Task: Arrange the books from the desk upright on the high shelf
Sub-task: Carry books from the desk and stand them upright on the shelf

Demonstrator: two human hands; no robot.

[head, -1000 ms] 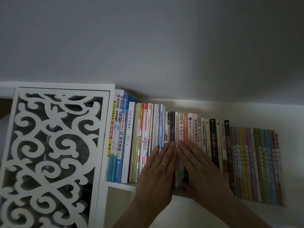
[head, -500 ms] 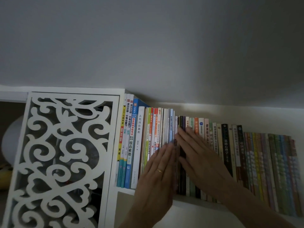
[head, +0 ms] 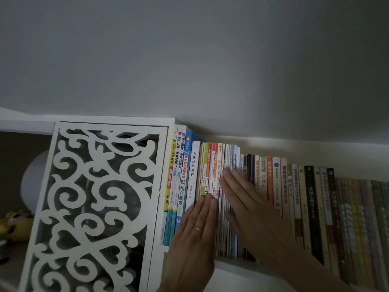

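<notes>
Your left hand (head: 196,230) and right hand (head: 248,205) press flat, fingers straight, on the row of upright colourful paperback books (head: 223,186) beside the white fretwork cabinet door (head: 94,207). Risk: uneven pressure shoves thin spines too deep.

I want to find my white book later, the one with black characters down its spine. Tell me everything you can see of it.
The white book stands upright near the row's left end, on the high shelf. Its plain white spine carries large black characters above and smaller ones lower down. A blue book stands against its left side, thin books on its right. The left hand lies flat over its lower part.
</notes>
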